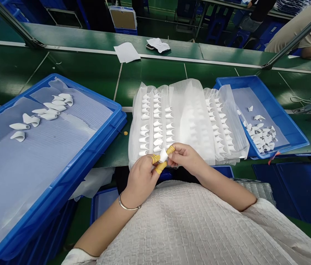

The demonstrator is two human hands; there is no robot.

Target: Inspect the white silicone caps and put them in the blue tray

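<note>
Hands: both meet over the near edge of the bench (89,88), pinching one small white cap (163,155) between them.
Left hand (141,176): curled shut, thumb and forefinger nipped on the cap's left side; yellow finger cots (161,167) on those tips, thin bangle (126,206) on the wrist.
Right hand (184,156): also closed in a pinch on the cap's right side, one yellow cot showing on the forefinger.
White cap: sits right between the two sets of fingertips, just in front of the clear tray's near edge; can't tell if it touches the tray.
Clear tray (188,114): see-through plastic blister sheets stacked in the middle of the bench, rows of the same white caps lined up in the left columns and right columns, middle strip looks mostly bare.
Left blue bin (95,143): big one, lined with a pale sheet, a loose handful of white caps lying at its far end.
Right blue bin (288,125): smaller, also lined, a pile of caps heaped toward its near corner.
Far side: sheet of paper (126,52) and a crumpled bit by a phone (150,46) on the green strip; another person's legs top right.
</note>
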